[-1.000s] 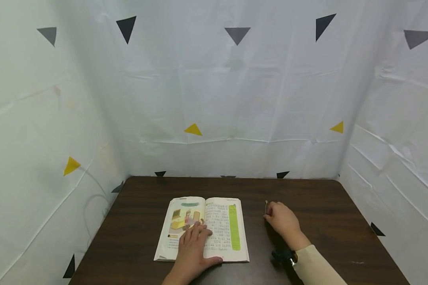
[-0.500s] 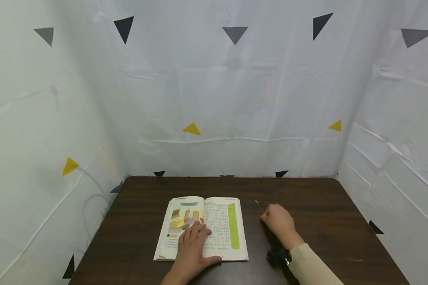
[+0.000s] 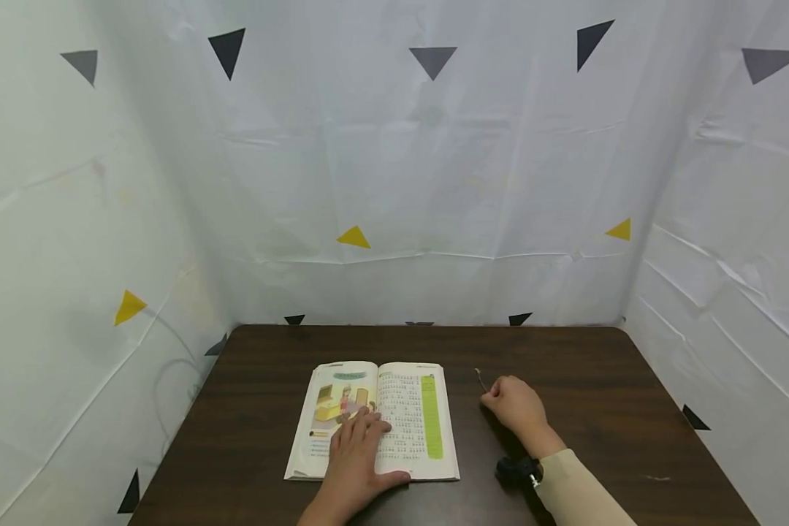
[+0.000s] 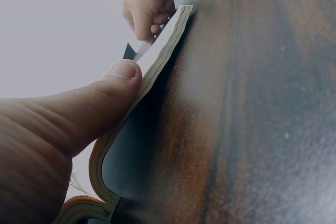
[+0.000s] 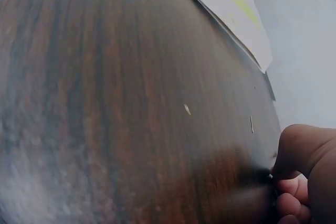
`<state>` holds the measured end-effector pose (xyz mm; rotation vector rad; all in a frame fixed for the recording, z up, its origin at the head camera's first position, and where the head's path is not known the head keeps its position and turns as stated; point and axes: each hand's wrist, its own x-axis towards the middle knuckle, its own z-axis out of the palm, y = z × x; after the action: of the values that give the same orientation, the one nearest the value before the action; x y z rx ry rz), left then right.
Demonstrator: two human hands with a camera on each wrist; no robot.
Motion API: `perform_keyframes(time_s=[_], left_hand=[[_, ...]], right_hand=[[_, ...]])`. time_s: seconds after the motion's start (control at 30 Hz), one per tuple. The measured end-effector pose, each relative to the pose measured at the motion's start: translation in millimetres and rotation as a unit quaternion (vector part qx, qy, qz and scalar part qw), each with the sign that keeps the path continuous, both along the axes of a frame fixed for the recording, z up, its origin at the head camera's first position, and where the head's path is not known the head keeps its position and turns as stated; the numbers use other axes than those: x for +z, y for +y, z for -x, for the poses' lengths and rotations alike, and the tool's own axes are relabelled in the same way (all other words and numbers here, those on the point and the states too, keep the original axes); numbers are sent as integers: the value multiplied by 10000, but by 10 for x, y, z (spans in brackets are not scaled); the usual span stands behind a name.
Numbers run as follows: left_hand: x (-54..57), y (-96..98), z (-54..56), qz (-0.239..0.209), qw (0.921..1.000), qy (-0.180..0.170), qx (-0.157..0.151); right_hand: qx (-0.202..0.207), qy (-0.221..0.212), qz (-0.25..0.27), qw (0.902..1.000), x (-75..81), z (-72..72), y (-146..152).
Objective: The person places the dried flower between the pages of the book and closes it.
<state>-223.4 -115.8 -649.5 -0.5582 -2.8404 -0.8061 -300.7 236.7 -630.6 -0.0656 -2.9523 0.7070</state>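
Observation:
An open book [image 3: 408, 467] lies on the dark wooden table, a picture on its left page and text beside a green strip on its right. My left hand [image 3: 353, 464] rests across its lower middle with fingers spread. In the left wrist view the thumb [image 4: 113, 90] lies over the book's page edge. To the right of the book, my right hand [image 3: 516, 408] pinches a thin stick-like piece [image 3: 479, 378] with a small pale tip; its exact kind I cannot tell. The tip points away and slightly left, and the fingers hide its other end.
The table [image 3: 598, 394] has wood grain and a pale scratch near its right side. White sheeting [image 3: 394, 161] with triangles hangs behind and at both sides. A dark band [image 3: 516, 470] sits on my right wrist, below a beige sleeve [image 3: 581, 489].
My right hand has moved slightly left, and the thin piece has swung from upright to leaning left, then a little back. My left hand and the book stay in place.

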Motion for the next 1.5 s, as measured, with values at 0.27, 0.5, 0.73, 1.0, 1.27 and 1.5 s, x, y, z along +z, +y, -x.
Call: perform_keyframes(time_s=[0.27,0.5,0.73,1.0,1.27,1.5], left_hand=[[3,28,8,-18,10000,-87,-2],[21,47,13,-38,9998,-199,-25],[1,34,-9,-73,9999,-138,-42],[-8,23,13,-28,9997,-253,-30],[-14,4,14,24,9999,-127,-45],[-6,-5,9,3,10000,-6,-51]], right_hand=[[-144,149,595,9980,36,-68,9],[-237,133,899,9956,52,-158,-71],[-268,258,1292,9909,93,-260,-184],[-156,307,1546,9874,220,-346,-387],[-84,277,1901,9813,281,-403,-676],[151,177,2460,9690,310,-466,-998]])
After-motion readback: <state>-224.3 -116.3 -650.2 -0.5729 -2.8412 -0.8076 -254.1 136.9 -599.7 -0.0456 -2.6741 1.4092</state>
